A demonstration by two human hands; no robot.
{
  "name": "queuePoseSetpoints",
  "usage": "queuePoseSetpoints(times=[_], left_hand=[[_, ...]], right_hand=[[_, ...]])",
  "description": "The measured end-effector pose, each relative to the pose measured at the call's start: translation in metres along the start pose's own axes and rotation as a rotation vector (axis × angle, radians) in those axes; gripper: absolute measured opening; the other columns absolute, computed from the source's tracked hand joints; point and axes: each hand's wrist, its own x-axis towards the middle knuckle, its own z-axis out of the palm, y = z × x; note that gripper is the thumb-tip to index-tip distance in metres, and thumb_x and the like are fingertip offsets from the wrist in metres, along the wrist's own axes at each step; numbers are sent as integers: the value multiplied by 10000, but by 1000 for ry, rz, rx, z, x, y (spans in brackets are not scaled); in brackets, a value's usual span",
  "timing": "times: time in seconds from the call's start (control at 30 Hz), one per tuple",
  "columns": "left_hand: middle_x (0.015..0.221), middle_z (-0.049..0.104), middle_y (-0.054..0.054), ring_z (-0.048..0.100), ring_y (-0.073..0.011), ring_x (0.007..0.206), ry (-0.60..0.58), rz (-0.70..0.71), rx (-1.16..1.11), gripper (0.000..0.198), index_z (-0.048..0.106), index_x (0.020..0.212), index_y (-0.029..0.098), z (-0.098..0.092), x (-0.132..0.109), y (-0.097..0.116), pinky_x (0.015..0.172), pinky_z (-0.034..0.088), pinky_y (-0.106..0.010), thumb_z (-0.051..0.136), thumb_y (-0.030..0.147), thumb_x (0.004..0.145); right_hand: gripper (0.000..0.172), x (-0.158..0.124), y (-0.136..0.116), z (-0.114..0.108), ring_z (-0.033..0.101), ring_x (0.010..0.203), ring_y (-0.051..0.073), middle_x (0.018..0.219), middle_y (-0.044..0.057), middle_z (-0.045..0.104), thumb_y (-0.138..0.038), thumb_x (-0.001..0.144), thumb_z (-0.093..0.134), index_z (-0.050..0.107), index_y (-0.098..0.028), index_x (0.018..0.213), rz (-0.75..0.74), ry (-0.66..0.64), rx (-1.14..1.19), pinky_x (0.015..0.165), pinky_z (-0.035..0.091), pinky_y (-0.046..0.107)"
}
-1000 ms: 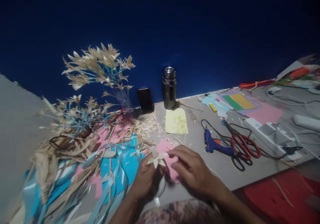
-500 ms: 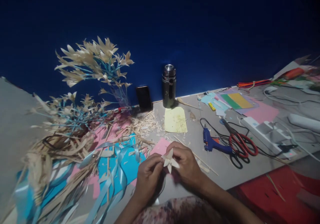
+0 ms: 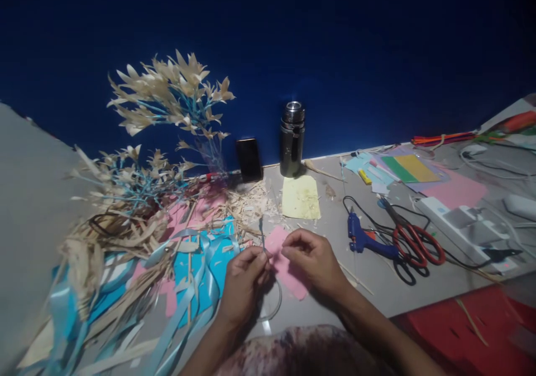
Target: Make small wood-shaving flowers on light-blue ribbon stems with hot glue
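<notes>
My left hand (image 3: 244,284) and my right hand (image 3: 313,261) meet over a pink paper sheet (image 3: 288,270) near the table's front edge. Fingers of both hands are pinched together. A thin pale strand (image 3: 262,232) rises from my left fingertips, and a loop of thin wire (image 3: 275,304) hangs below that hand. What my right fingers pinch is too small to make out. No pale leaf flower shows between the hands.
Dried-leaf sprays on blue stems (image 3: 167,102) and blue ribbon (image 3: 196,275) fill the left. A steel flask (image 3: 292,139), a phone (image 3: 248,160) and a yellow sheet (image 3: 300,197) lie behind. A blue glue gun (image 3: 366,241), red scissors (image 3: 414,243) and a power strip (image 3: 460,219) lie right.
The small pale leaf flower held between both hands has gone out of sight. The hands now pinch close together over the pink sheet, with a thin strand sticking up.
</notes>
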Motion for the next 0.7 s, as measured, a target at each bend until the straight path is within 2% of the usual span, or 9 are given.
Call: queuePoseSetpoints(times=[0.13,0.27,0.4,0.5,0.6,0.7], left_hand=[[523,500,49,360,-58,465,-24,-37,55,318,687,703,143,2,-2,-2,473,252,-197,837,419,750],[509,517,41,394,-66,468,-75,-36,89,299,718,715,139,2,-1,-4,481,294,-197,820,415,768],[626,667,-28,590,-142,586,-172,-52,87,185,755,807,145,1,-4,0,615,461,-258,798,323,782],[735,731,-85,664,-210,675,-207,-61,42,247,776,876,136,3,-6,4,702,523,-336,765,372,803],[709,721,-100,653,-212,671,-146,13,127,347,770,747,126,6,-5,6,698,529,-339,695,444,864],[667,705,-76,630,-190,645,-15,83,294,331,764,680,142,7,-2,12,663,523,-307,717,419,854]], right_hand=[[119,4,3,6,619,696,163,791,34,719,-273,811,676,744,-180,840,-60,-13,6,632,480,268],[103,7,5,9,576,640,140,710,2,654,-257,764,732,697,-174,714,-87,-42,1,591,443,252],[194,5,6,10,599,505,141,587,-22,626,-335,832,722,627,-182,759,38,-133,195,514,456,256],[265,2,6,11,567,418,144,528,-40,596,-407,832,746,594,-193,796,147,-174,362,430,445,256],[275,2,5,13,569,460,142,547,-31,593,-395,798,776,601,-188,754,136,-145,383,451,461,260],[200,4,4,14,608,623,144,668,2,642,-314,774,772,650,-177,696,-15,-49,302,597,500,265]])
